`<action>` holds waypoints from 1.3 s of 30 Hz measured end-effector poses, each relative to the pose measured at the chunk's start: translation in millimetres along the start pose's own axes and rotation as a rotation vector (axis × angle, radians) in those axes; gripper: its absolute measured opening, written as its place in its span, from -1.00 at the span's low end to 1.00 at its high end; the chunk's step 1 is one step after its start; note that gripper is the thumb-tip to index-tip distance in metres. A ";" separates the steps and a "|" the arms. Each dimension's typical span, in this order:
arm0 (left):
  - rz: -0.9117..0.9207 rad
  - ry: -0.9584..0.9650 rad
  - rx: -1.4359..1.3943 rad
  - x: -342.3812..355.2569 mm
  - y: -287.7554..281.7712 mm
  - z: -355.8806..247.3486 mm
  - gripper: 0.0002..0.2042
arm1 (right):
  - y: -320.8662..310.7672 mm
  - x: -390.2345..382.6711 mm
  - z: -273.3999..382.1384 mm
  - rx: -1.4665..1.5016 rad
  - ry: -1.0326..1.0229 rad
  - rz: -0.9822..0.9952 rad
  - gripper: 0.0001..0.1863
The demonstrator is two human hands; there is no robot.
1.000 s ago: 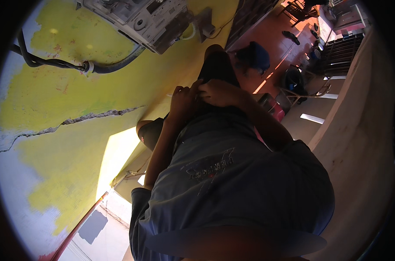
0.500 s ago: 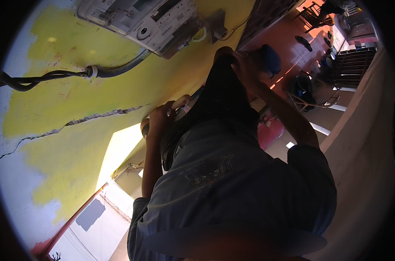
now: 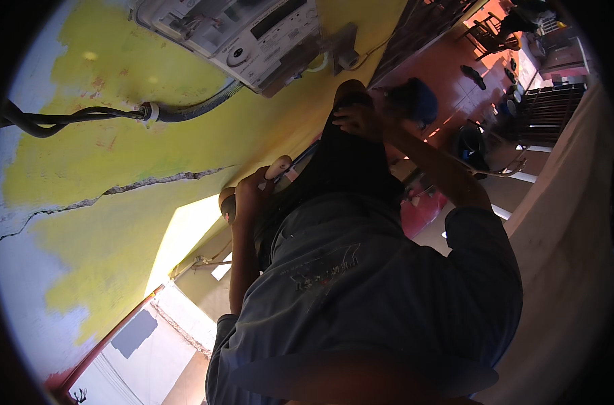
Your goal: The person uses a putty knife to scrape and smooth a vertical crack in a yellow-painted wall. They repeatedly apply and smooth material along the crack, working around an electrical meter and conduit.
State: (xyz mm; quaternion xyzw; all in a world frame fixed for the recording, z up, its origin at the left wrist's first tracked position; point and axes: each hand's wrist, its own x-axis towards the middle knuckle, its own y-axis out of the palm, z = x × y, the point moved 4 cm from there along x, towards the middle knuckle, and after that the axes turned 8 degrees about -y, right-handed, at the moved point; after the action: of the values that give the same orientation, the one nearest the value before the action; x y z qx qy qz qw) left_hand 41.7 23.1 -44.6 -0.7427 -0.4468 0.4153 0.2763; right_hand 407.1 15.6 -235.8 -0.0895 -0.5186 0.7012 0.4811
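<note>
while left hand (image 3: 253,196) grips tool (image 3: 280,167) — pale rounded handle, dark shaft

Red floor (image 3: 455,74) with dark sandals (image 3: 474,76)

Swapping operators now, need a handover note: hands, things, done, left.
Left hand: grip closed round a pale-handled tool, beside the raised dark trouser leg.
Right hand: resting on top of that leg; grip unclear.
Meter box sits on the yellow wall, with a cable running to it; neither hand touches it.
Done: nothing visible on the box.
Left: cannot tell from this view.
</note>
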 end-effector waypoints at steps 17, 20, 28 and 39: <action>-0.023 0.156 -0.085 19.6 9.7 7.7 -0.79 | -60.4 -24.1 36.7 -0.404 1.014 0.024 -0.40; -0.015 0.121 -0.154 20.0 10.0 15.4 -0.79 | -63.3 -20.8 45.4 -0.161 0.849 -0.451 -0.34; -0.046 0.141 -0.132 9.7 10.5 4.7 -0.80 | -61.9 -39.3 22.2 -0.428 0.712 0.230 -0.49; -0.008 0.100 -0.117 6.0 6.4 -4.9 -0.79 | -31.0 -3.6 115.5 -0.277 0.024 0.048 -0.41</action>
State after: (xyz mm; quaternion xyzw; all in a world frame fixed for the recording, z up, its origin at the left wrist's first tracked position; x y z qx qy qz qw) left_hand 50.2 25.4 -49.4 -0.7757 -0.4589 0.3497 0.2559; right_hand 354.9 -61.3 -160.5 -0.1757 -0.6024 0.6330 0.4534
